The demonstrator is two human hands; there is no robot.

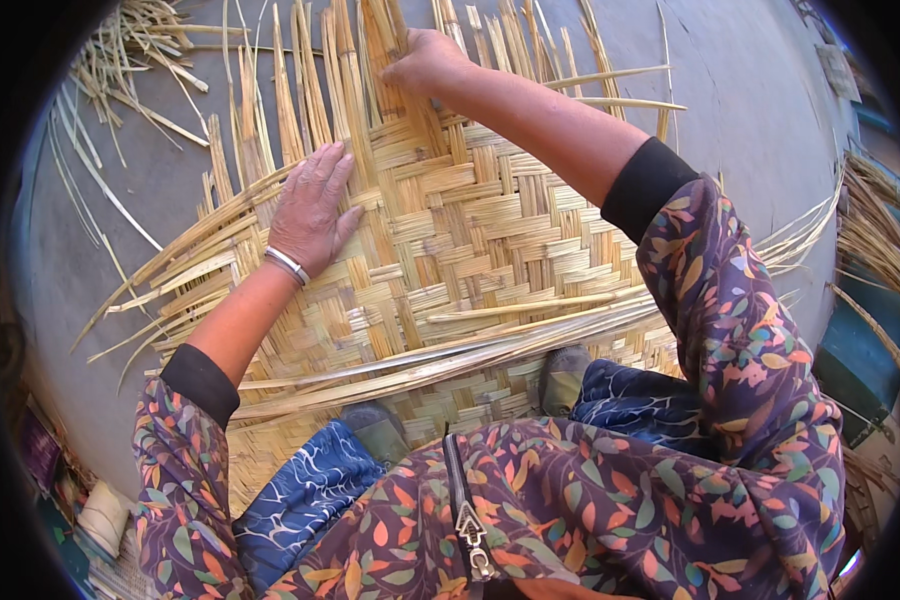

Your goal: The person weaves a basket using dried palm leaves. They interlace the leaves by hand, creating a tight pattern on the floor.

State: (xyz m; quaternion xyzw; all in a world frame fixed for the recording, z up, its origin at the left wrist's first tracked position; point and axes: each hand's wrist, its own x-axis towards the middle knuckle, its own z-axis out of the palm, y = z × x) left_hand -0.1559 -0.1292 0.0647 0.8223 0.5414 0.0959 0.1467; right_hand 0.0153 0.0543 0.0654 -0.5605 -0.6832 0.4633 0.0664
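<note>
A mat of split reed strips (530,220), woven in a zigzag pattern, lies on the floor before me, and its unwoven strip ends (305,80) fan out along the far edge. My left hand (312,210) rests on the mat's left part, fingers stretched out over the strips. Farther off, my right hand (428,65) is closed round some reed strips (385,30) that rise from the weave at the far edge; its fingertips are partly hidden. Several loose strips (470,348) lie across the mat close to my shoes (378,432).
A heap of thin strips (135,50) lies on the grey floor (760,110) at the far left. At the right rim is a bundle of reeds (875,230) by a blue-green surface (855,375). A pale roll (103,520) stands at the lower left.
</note>
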